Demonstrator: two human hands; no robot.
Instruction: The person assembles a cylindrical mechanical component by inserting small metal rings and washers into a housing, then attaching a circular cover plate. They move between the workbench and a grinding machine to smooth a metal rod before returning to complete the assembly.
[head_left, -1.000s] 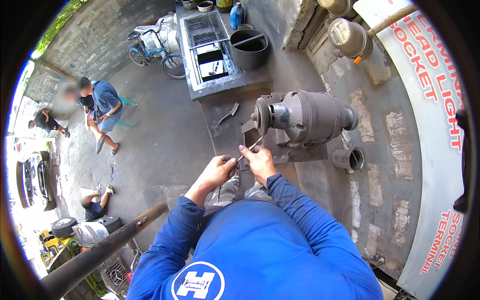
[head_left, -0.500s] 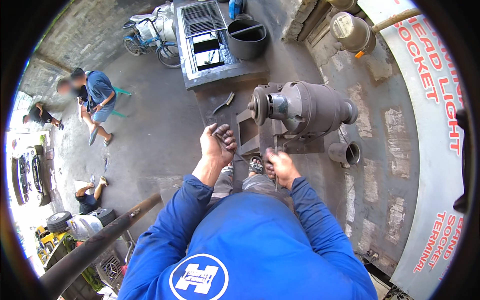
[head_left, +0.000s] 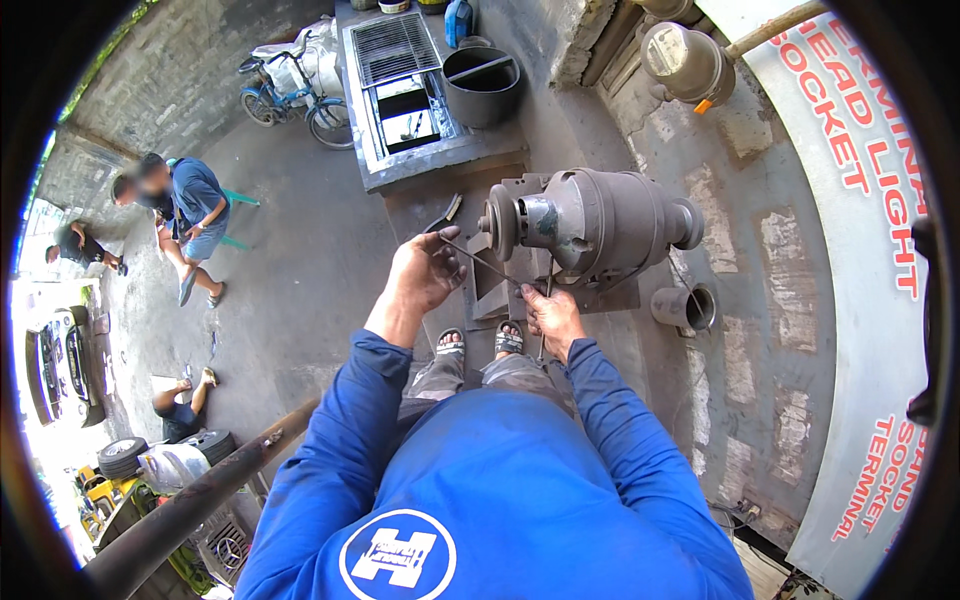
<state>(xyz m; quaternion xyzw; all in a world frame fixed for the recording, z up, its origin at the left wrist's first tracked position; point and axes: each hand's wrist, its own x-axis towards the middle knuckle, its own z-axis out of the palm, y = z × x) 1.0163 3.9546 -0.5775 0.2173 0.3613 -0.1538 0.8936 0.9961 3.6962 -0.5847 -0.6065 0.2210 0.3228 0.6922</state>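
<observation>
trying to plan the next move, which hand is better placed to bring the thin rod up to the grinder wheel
Left, probably. The left hand grips the upper end of the thin rod, raised level with the grinder wheel. The right hand sits lower, near the grinder's base, at the rod's lower end.

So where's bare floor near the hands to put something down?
Bare concrete floor lies left of the left hand, between it and the seated person. Another bare strip lies right of the grey motor, past the small pipe piece, toward the wall. It is crowded around the right hand, motor base and feet.
</observation>
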